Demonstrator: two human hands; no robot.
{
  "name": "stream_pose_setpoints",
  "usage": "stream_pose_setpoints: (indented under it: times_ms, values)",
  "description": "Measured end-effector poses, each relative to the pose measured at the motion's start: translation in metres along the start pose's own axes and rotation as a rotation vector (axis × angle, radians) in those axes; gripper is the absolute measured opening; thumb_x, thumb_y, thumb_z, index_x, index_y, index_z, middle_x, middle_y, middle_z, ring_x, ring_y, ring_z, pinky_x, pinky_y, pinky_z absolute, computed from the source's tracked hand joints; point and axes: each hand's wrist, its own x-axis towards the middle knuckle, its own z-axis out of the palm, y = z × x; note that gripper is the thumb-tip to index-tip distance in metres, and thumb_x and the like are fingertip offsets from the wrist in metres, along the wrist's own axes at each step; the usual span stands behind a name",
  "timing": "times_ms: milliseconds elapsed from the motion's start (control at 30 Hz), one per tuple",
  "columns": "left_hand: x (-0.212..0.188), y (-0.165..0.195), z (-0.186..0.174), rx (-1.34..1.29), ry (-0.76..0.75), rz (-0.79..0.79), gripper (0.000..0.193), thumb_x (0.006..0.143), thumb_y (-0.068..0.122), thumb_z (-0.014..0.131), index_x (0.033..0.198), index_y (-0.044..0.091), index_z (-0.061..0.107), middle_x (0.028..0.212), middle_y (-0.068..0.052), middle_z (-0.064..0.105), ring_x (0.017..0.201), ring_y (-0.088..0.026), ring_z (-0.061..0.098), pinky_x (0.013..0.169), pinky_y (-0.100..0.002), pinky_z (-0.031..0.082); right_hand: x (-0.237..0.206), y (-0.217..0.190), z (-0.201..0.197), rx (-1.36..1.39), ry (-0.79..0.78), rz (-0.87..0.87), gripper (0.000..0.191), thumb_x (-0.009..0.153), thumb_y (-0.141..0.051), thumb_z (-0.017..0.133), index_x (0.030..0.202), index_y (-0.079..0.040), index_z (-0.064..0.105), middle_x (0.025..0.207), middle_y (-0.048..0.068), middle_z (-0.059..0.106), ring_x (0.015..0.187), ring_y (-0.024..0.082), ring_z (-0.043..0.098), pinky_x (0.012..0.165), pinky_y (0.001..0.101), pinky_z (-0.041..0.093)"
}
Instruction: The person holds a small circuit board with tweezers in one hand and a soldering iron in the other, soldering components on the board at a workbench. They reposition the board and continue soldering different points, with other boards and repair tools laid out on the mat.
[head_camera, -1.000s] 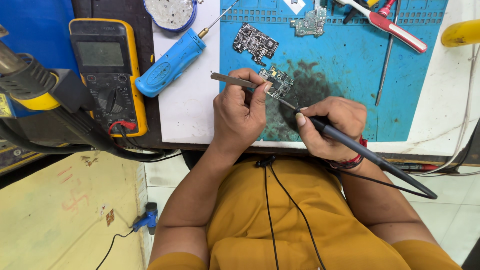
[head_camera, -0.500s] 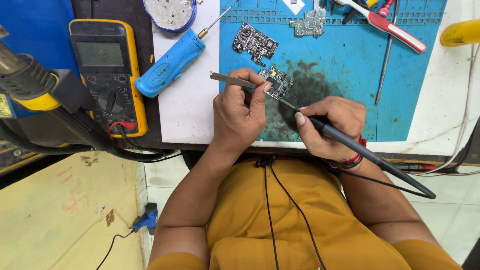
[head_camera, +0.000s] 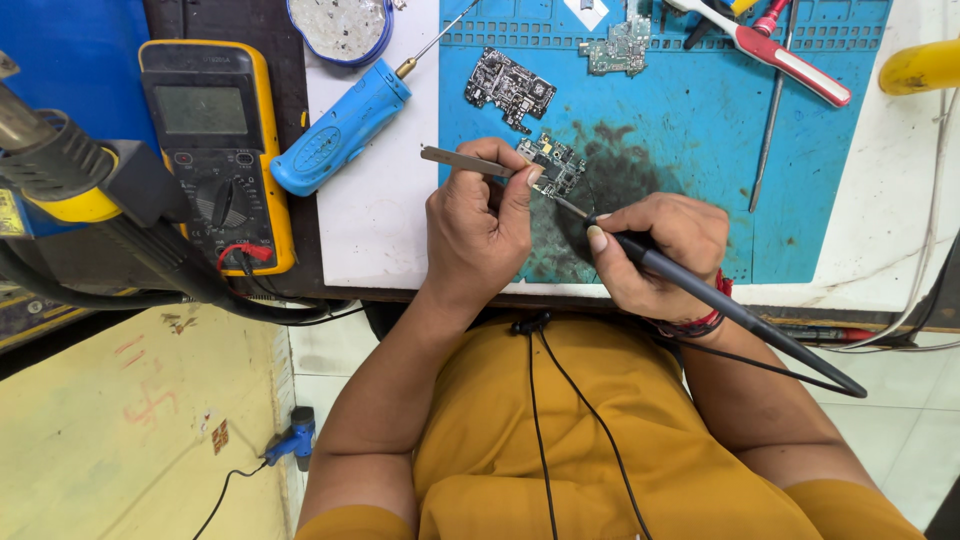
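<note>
Left hand (head_camera: 478, 225) fingers pinch thin metal tweezers (head_camera: 470, 162), pinning small green circuit board (head_camera: 553, 165); right hand (head_camera: 655, 250) fingers clasp slim black soldering iron (head_camera: 720, 300), tip beside board.

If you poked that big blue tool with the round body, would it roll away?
Probably a little. The blue tool has a rounded body and lies loose on the white board, so a sideways push might rock or roll it. It looks thick and stiff, unlikely to bend. Its thin metal tip seems the delicate part.
</note>
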Motion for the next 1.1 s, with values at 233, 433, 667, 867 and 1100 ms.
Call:
stream_pose_setpoints:
  times_ms: [233,433,667,867,1100]
  values:
    - [0.0001,0.0002,0.0005,-0.007,0.001,-0.014,0.015,0.104,0.008,0.070,0.111,0.004,0.056,0.086,-0.003,0.070,0.065,-0.005,0.063,0.059,-0.023,0.051,0.0004,-0.0010,0.0003,0.004,0.005,0.004,0.013,0.086,0.000,0.078,0.090,-0.002,0.065,0.082,0.012,0.071,0.068,0.023,0.069,0.059,0.0287,0.052]
    - [-0.0003,0.0008,-0.0001,0.004,0.005,0.009,0.015,0.105,0.008,0.070,0.111,0.004,0.057,0.088,-0.004,0.069,0.067,-0.006,0.064,0.061,-0.023,0.052,0.0009,-0.0013,0.0001,0.002,0.003,-0.002,0.013,0.086,0.000,0.078,0.091,-0.002,0.065,0.083,0.012,0.071,0.069,0.024,0.070,0.059,0.0287,0.052]
    - [0.0004,0.0013,-0.0002,0.001,0.002,0.002,0.015,0.104,0.008,0.070,0.110,0.003,0.057,0.088,-0.004,0.069,0.066,-0.005,0.063,0.060,-0.023,0.052,0.0013,-0.0009,0.0002,-0.003,-0.002,-0.005,0.014,0.086,0.000,0.078,0.090,-0.002,0.065,0.081,0.012,0.070,0.069,0.024,0.070,0.059,0.0290,0.052]
    - [0.0000,0.0011,-0.0006,0.002,0.003,0.006,0.015,0.104,0.008,0.070,0.111,0.003,0.057,0.089,-0.004,0.069,0.066,-0.005,0.063,0.060,-0.023,0.052,0.0011,-0.0007,0.0007,0.003,0.000,-0.002,0.014,0.085,0.000,0.078,0.089,-0.002,0.065,0.081,0.012,0.070,0.068,0.023,0.069,0.058,0.0290,0.052]
    - [-0.0004,0.0014,-0.0004,0.002,0.000,-0.001,0.015,0.104,0.007,0.070,0.111,0.004,0.057,0.089,-0.004,0.069,0.067,-0.006,0.063,0.060,-0.023,0.052,0.0013,-0.0005,0.0001,-0.001,-0.003,-0.007,0.013,0.085,0.000,0.078,0.090,-0.002,0.065,0.081,0.012,0.070,0.068,0.024,0.069,0.058,0.0291,0.052]
